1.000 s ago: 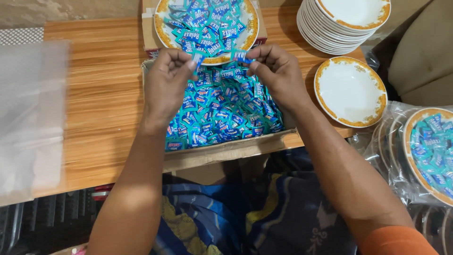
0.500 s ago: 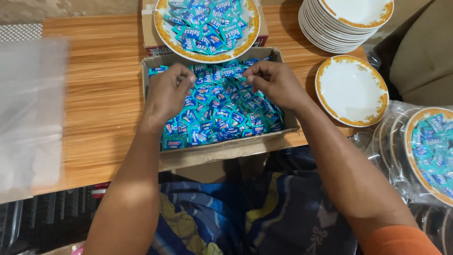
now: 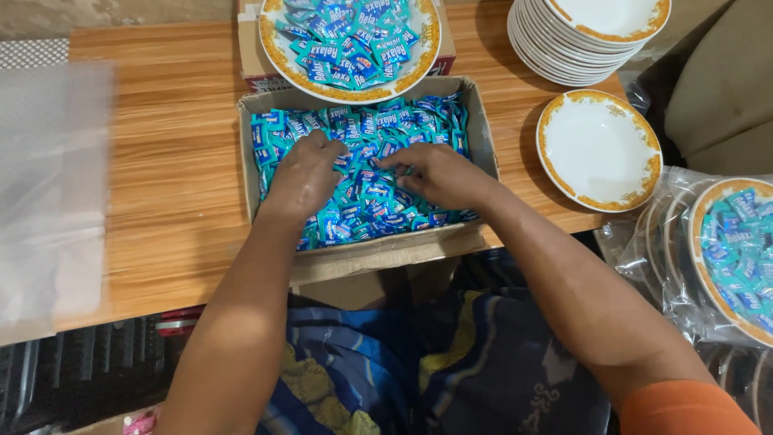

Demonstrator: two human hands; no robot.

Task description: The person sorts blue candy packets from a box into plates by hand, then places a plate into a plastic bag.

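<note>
Digging in candy box [image 3: 483,141] | left hand [image 3: 304,173], right hand [image 3: 435,176] curled onto blue sweets [image 3: 362,201]

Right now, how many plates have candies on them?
2: one plate behind the cardboard box, one wrapped plate at far right. More may be hidden beneath it.

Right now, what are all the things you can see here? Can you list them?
Cardboard box: one, brown, table middle, full of sweets.
Wrapped sweets: too many to count, blue and teal, in the box.
Plate of sweets: one, white with gold rim, behind the box.
Empty plate: one, white and gold, right of the box.
Plate stack: one stack, top right.
Bagged plate of sweets: one, far right.
Plastic sheet: clear, left.
Table: wooden.
Left hand: in the sweets.
Right hand: in the sweets.
</note>
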